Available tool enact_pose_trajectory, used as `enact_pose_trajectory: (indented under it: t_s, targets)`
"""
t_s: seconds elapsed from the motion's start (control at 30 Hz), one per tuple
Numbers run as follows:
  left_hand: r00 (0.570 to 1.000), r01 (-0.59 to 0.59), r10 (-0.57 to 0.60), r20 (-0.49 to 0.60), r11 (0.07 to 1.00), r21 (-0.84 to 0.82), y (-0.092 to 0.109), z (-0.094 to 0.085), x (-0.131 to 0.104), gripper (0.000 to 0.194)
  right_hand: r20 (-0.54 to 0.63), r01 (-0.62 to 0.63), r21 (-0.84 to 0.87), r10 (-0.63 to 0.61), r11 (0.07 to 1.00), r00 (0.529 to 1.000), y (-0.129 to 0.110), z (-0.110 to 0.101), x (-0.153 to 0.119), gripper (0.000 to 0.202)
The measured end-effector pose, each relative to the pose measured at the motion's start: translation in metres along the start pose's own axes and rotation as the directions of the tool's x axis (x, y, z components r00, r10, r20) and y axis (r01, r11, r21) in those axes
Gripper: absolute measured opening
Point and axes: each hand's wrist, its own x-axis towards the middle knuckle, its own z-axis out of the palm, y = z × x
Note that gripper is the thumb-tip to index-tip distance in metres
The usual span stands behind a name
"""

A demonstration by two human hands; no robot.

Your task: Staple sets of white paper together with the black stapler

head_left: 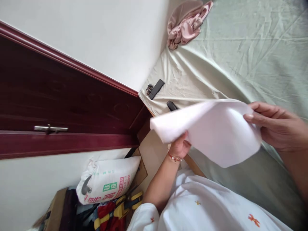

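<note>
A sheet of white paper (216, 134), bent into a loose curve, is held up in front of me over the edge of the bed. Its far end is folded over or curled at the left, and it looks slightly blurred. My left hand (180, 147), with a red beaded bracelet on the wrist, grips the paper's lower left edge; some of its fingers are hidden behind the sheet. On the right side, my right hand (274, 125) pinches the paper's edge between thumb and fingers.
A pale green bedsheet (260, 48) covers the bed. Pink fabric (186, 25) lies by the wall. Keys with a dark holder (156, 89) and a black object (171, 106) rest near the corner. Left stand a dark red door (60, 93) and a white sack (108, 179).
</note>
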Motion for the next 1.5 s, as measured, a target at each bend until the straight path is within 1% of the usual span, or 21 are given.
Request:
enact_pose_trajectory:
  t_s: [0.03, 0.1, 0.17, 0.23, 0.3, 0.4, 0.47, 0.53, 0.57, 0.63, 0.7, 0.73, 0.83, 0.93, 1.03, 1.13, 1.23, 1.4, 1.5]
  targets:
    - [1.000, 0.027, -0.027, -0.006, 0.997, -0.066, 0.002, -0.004, 0.001, 0.059, 0.028, -0.013, 0.005, 0.013, 1.000, 1.000, 0.000, 0.002, 0.003, 0.035]
    - [0.994, 0.102, -0.110, -0.024, 0.972, -0.211, 0.004, -0.012, 0.003, 0.062, 0.029, -0.013, -0.061, 0.015, 0.998, 0.999, 0.001, 0.005, 0.009, 0.034]
    - [0.987, 0.123, -0.147, -0.064, 0.950, -0.288, 0.000, -0.020, 0.005, 0.062, 0.024, -0.002, -0.137, 0.005, 0.991, 1.000, 0.003, 0.006, 0.013, 0.039]
    - [0.990, 0.074, -0.101, -0.097, 0.966, -0.250, -0.010, -0.026, 0.007, 0.060, 0.038, 0.027, -0.183, -0.021, 0.983, 0.999, 0.005, 0.007, 0.016, 0.045]
    - [0.994, 0.032, -0.051, -0.097, 0.983, -0.182, -0.022, -0.031, 0.009, 0.059, 0.035, 0.055, -0.274, -0.047, 0.960, 0.998, 0.008, 0.008, 0.018, 0.050]
    - [0.996, 0.000, -0.013, -0.084, 0.988, -0.153, -0.034, -0.032, 0.012, 0.063, -0.039, 0.049, -0.464, -0.075, 0.884, 0.996, 0.013, 0.008, 0.021, 0.055]
    - [0.996, -0.017, 0.004, -0.084, 0.988, -0.153, -0.036, -0.031, 0.012, 0.067, -0.084, 0.054, -0.536, -0.117, 0.842, 0.990, 0.017, 0.009, 0.024, 0.059]
    - [0.996, -0.030, 0.018, -0.087, 0.990, -0.137, -0.035, -0.028, 0.012, 0.069, -0.103, 0.065, -0.600, -0.158, 0.798, 0.982, 0.019, 0.011, 0.025, 0.064]
    - [0.996, -0.036, 0.025, -0.085, 0.991, -0.126, -0.035, -0.027, 0.011, 0.070, -0.095, 0.068, -0.636, -0.166, 0.768, 0.982, 0.019, 0.011, 0.025, 0.065]
    - [0.995, -0.056, 0.047, -0.084, 0.993, -0.105, -0.034, -0.024, 0.010, 0.068, -0.028, 0.080, -0.688, -0.136, 0.721, 0.990, 0.016, 0.012, 0.024, 0.058]
    - [0.994, -0.074, 0.066, -0.086, 0.993, -0.094, -0.035, -0.022, 0.009, 0.064, 0.043, 0.081, -0.711, -0.071, 0.699, 0.997, 0.013, 0.012, 0.022, 0.045]
    - [0.994, -0.078, 0.070, -0.089, 0.992, -0.095, -0.035, -0.022, 0.009, 0.059, 0.055, 0.073, -0.720, -0.048, 0.690, 0.997, 0.011, 0.012, 0.021, 0.039]
    - [0.990, -0.087, 0.070, -0.122, 0.987, -0.132, -0.039, -0.023, 0.009, 0.041, 0.001, 0.032, -0.754, -0.047, 0.656, 0.999, 0.009, 0.011, 0.018, 0.034]
    - [0.987, -0.090, 0.061, -0.150, 0.977, -0.194, -0.041, -0.026, 0.010, 0.034, -0.005, 0.038, -0.781, -0.067, 0.623, 0.998, 0.011, 0.010, 0.019, 0.032]
    - [0.988, -0.078, 0.052, -0.143, 0.980, -0.182, -0.040, -0.027, 0.011, 0.034, 0.015, 0.072, -0.800, -0.100, 0.596, 0.995, 0.014, 0.010, 0.021, 0.031]
    - [0.988, -0.085, 0.066, -0.142, 0.987, -0.135, -0.040, -0.025, 0.011, 0.036, -0.006, 0.067, -0.803, -0.119, 0.593, 0.993, 0.017, 0.009, 0.022, 0.031]
    - [0.987, -0.078, 0.060, -0.147, 0.989, -0.123, -0.040, -0.023, 0.011, 0.038, -0.030, 0.060, -0.799, -0.139, 0.598, 0.990, 0.017, 0.009, 0.021, 0.029]
    - [0.967, -0.098, 0.065, -0.248, 0.987, -0.124, -0.040, -0.019, 0.012, 0.046, 0.001, 0.091, -0.803, -0.151, 0.590, 0.989, 0.018, 0.008, 0.022, 0.028]
    - [0.960, -0.113, 0.073, -0.269, 0.984, -0.138, -0.038, -0.017, 0.012, 0.047, 0.013, 0.101, -0.807, -0.154, 0.582, 0.988, 0.018, 0.008, 0.022, 0.028]
